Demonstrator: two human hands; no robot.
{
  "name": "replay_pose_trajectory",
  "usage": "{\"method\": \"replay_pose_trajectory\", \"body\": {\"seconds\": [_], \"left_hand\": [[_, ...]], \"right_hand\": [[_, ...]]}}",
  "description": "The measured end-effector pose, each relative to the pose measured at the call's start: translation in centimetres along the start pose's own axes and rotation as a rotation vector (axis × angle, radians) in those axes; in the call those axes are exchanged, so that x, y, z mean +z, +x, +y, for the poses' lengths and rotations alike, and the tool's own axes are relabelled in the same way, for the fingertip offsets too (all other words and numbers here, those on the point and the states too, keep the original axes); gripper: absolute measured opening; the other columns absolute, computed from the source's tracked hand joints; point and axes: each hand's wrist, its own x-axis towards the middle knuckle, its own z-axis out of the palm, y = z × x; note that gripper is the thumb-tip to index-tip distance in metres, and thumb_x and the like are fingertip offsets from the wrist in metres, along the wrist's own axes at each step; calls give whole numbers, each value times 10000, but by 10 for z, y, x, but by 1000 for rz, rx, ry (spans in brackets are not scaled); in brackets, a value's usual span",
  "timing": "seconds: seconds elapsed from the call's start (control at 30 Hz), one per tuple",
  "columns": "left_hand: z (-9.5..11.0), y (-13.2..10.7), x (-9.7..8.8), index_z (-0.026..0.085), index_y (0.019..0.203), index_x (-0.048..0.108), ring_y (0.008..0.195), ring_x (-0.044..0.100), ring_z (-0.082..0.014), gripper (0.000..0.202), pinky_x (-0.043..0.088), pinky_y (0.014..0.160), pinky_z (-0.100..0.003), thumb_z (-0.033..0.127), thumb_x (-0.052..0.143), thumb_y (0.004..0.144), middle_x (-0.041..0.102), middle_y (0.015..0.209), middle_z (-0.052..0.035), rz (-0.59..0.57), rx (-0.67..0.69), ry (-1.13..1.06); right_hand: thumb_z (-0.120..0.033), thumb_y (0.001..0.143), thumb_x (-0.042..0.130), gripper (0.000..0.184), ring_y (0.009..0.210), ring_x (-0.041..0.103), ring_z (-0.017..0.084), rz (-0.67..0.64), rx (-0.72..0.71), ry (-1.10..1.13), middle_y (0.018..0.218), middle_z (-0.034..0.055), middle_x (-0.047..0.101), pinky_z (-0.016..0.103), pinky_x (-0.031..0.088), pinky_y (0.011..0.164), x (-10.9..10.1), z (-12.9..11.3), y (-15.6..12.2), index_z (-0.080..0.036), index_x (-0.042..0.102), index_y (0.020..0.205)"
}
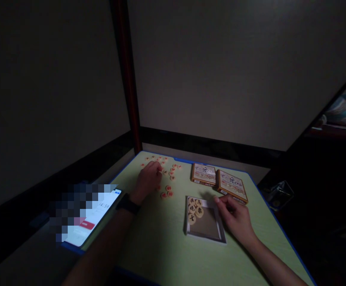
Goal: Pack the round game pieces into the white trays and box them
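Curled fingers on my left hand (149,178) reach down among loose round Chinese chess pieces (172,172) with red characters, at the table's far left. Whatever is between those fingertips is hidden. My right hand (235,216) is bent with thumb and fingers closed at the upper right corner of a shallow open box tray (205,222); I cannot make out what it pinches. Inside the tray, several pieces with black characters (192,208) lie flat against its left side and upper left corner. A dark band circles my left wrist.
Two printed game boxes (204,174) lie side by side at the back right of the green table (161,234). A lit phone (97,216) lies at the left edge. Walls stand behind and to the left. A dark container (280,194) is beyond the right edge.
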Motion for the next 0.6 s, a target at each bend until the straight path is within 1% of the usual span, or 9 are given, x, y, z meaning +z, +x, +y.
{"method": "replay_pose_trajectory", "body": {"seconds": [0.07, 0.17, 0.23, 0.3, 0.37, 0.5, 0.57, 0.6], "left_hand": [[-2, 1, -4, 208, 811, 543, 898, 582, -198, 198, 446, 839, -320, 30, 475, 756, 632, 890, -44, -46, -29, 14], [-3, 1, -11, 198, 839, 577, 926, 593, -197, 187, 441, 850, -316, 50, 477, 784, 662, 950, -55, -147, -65, 39], [-2, 0, -13, 192, 845, 602, 909, 600, -203, 155, 443, 822, -318, 87, 501, 792, 672, 955, -61, -229, -87, 48], [-2, -1, -14, 187, 849, 626, 870, 606, -213, 118, 444, 765, -318, 142, 560, 763, 677, 946, -65, -328, -98, 45], [-1, -1, -16, 182, 842, 641, 832, 608, -213, 129, 439, 718, -307, 179, 603, 718, 681, 926, -61, -426, -74, 31], [1, -2, -22, 179, 867, 648, 786, 612, -184, 201, 440, 682, -268, 148, 594, 676, 689, 870, -35, -592, -23, -36], [2, -3, -24, 181, 885, 651, 766, 612, -177, 233, 440, 663, -256, 135, 586, 667, 691, 853, -25, -636, -6, -52], [2, -3, -25, 181, 881, 654, 761, 611, -175, 233, 439, 657, -254, 131, 581, 665, 692, 851, -26, -640, 5, -50]], "right_hand": [[-542, 894, 560, 425, 470, 480, 124, -4, 5, -5, 514, -30, 525, 230, 374, 466, 0, -1, 0, -186, 604, 667], [-563, 898, 542, 438, 493, 492, 133, -7, 35, -8, 535, -23, 536, 235, 383, 475, -1, -4, 1, -185, 623, 692], [-578, 903, 522, 457, 490, 490, 137, -3, 56, 1, 525, -22, 533, 237, 377, 463, -1, -5, 1, -190, 616, 683], [-587, 904, 513, 468, 493, 496, 141, 3, 57, 12, 521, -19, 537, 239, 378, 461, -1, -6, 1, -195, 603, 666], [-584, 902, 520, 462, 502, 506, 142, -1, 49, 17, 535, -16, 551, 240, 389, 474, -1, -5, 1, -195, 600, 666], [-567, 912, 513, 451, 503, 504, 139, -46, 49, -8, 551, -16, 559, 239, 388, 483, 1, -3, -2, -189, 624, 694], [-568, 915, 504, 456, 498, 498, 138, -65, 43, -20, 554, -14, 564, 240, 382, 478, 2, -3, -3, -186, 638, 705], [-568, 916, 503, 457, 498, 497, 137, -70, 37, -22, 556, -14, 566, 240, 383, 478, 2, -4, -3, -186, 643, 709]]}}
